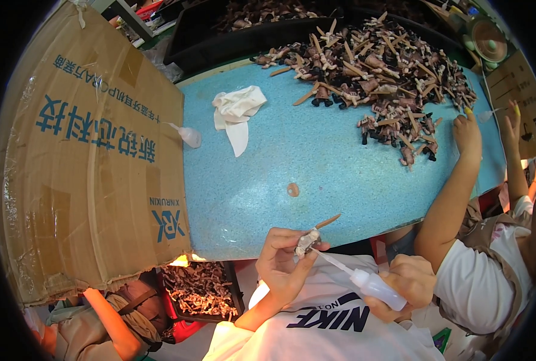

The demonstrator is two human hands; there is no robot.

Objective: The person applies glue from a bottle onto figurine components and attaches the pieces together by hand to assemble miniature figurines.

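Close to the near edge of the table, my left hand (280,256) pinches a small greyish figure (307,242) between thumb and fingers. A thin tan blade-like piece (328,221) sticks out from the figure. My right hand (413,278) is wrapped round a white squeeze bottle (377,289), tilted so that its long thin nozzle (333,260) points up at the figure. The nozzle tip is at the figure; whether it touches, I cannot tell. A small round tan piece (292,189) lies on the blue tabletop (250,192) beyond my hands.
A pile of small figures (376,72) covers the far right tabletop. A crumpled white cloth (239,108) and another squeeze bottle (189,137) lie left, beside a tall cardboard box (93,162). A co-worker's hand (467,133) is at right. A bin of figures (201,289) stands below the edge.
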